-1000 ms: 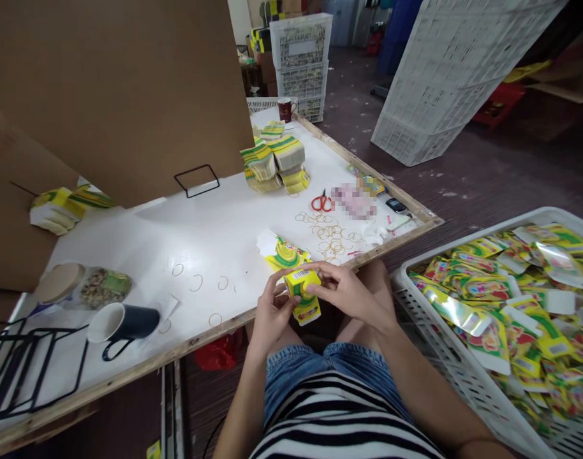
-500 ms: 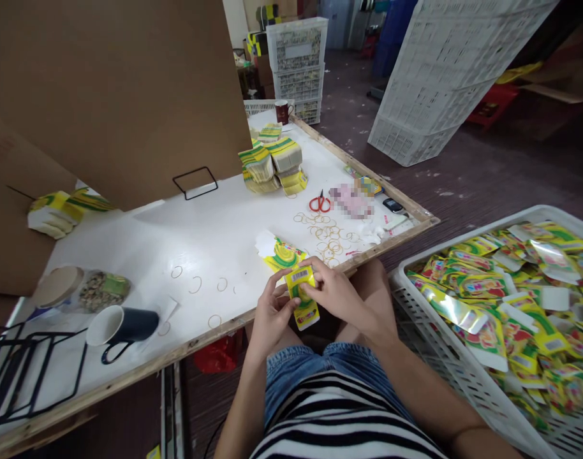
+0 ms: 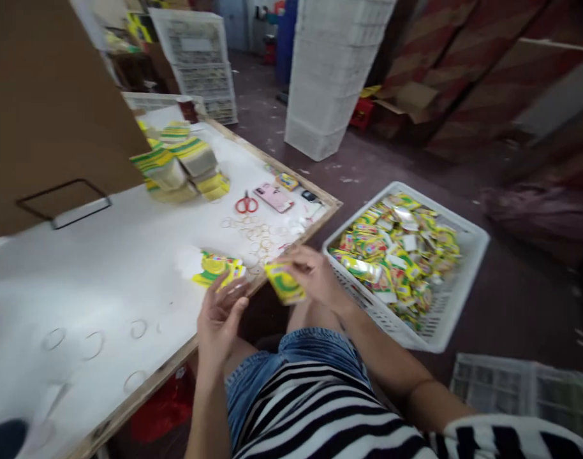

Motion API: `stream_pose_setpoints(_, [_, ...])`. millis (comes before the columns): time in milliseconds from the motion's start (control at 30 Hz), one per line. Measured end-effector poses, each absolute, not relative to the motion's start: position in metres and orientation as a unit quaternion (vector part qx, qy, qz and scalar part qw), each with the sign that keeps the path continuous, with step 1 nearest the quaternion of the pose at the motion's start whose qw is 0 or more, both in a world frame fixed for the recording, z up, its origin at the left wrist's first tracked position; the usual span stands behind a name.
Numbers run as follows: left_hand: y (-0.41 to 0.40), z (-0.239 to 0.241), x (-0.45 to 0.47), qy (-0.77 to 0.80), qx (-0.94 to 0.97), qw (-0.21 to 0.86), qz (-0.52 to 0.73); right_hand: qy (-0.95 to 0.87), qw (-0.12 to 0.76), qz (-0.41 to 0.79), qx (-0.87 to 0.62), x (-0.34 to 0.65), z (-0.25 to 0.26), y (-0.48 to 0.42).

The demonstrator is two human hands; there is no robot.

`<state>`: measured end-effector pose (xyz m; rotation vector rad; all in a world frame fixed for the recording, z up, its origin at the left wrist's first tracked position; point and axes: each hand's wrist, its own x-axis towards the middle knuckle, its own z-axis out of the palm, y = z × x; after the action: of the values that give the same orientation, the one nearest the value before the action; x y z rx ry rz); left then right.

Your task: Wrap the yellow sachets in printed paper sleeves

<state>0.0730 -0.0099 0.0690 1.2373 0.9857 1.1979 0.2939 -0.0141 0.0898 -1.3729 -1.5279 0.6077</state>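
My right hand (image 3: 312,275) pinches a small flat yellow-and-green carton (image 3: 285,284) between thumb and fingers, just off the table's front edge. My left hand (image 3: 223,312) is open, its fingers spread and apart from that carton. Just beyond the left fingertips, more yellow-and-green cartons (image 3: 215,266) with white flaps lie on the white table (image 3: 143,268). To the right, a white plastic crate (image 3: 473,239) contains many similar cartons in a loose heap. Motion slightly blurs the held carton.
Rubber bands (image 3: 260,236) lie scattered near red-handled scissors (image 3: 246,203) and a pink phone (image 3: 273,197). Bundled carton stacks (image 3: 196,156) stand farther back, beside a cardboard sheet (image 3: 57,95). A tall stack of white crates (image 3: 337,76) is on the floor behind.
My view has swung to the right. The right hand has drawn the carton away from the left hand towards the crate. The left hand has let go and opened.
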Motion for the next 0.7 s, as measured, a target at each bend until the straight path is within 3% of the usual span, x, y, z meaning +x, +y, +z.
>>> stream_pose_setpoints(100, [0.006,0.059,0.070,0.451,0.569,0.439,0.529,-0.552,0.404,0.007,-0.730,0.360,0.097,-0.035])
stream_pose_setpoints(167, [0.012,0.052,0.065,0.479,0.591,0.386,0.522,-0.520,0.344,-0.047,-0.780,0.388,0.091,-0.045])
stream_pose_setpoints(333, [0.013,0.045,0.058,0.523,0.608,0.352,0.483,-0.559,0.256,0.031,-0.788,0.396,0.038,-0.028])
stream_pose_setpoints(500, [0.010,0.050,0.052,0.568,0.576,0.340,0.480,-0.528,0.128,0.004,-0.839,0.431,-0.014,-0.003])
stream_pose_setpoints(700, [0.013,0.053,0.061,0.582,0.561,0.359,0.467,-0.468,0.092,-0.006,-0.879,0.508,-0.047,-0.037])
